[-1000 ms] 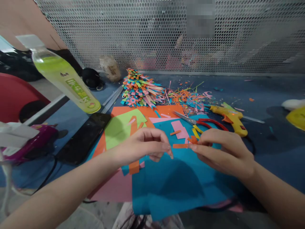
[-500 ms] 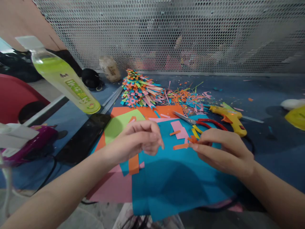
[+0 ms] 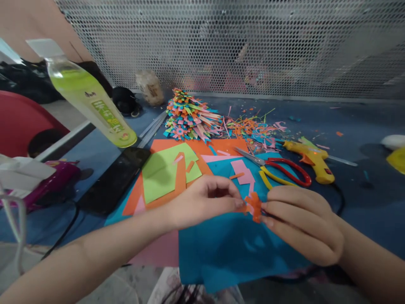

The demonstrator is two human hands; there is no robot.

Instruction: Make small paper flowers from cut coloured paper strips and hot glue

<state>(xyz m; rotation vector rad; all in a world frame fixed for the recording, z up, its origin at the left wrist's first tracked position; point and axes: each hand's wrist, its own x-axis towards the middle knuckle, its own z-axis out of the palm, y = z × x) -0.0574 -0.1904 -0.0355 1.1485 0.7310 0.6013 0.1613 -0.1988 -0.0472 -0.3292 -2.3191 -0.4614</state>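
Over the blue paper, both my hands meet at a small orange paper flower with folded petals. My right hand pinches it from the right side. My left hand has thumb and forefinger closed at its left edge. Just beyond lie a pink paper piece and an orange paper strip. Scissors with red and yellow handles rest open behind my right hand. A lime-green paper sheet with orange scraps on it lies beyond my left forearm.
A multicoloured paper tree stands at the back beside a heap of paper shreds. A yellow glue gun lies at right. On the left are a black phone, a drink bottle and a purple power strip.
My left hand has moved right to the orange paper flower. My right hand has turned, bringing the flower into clearer view; the orange strip beside its fingertips no longer shows separately.
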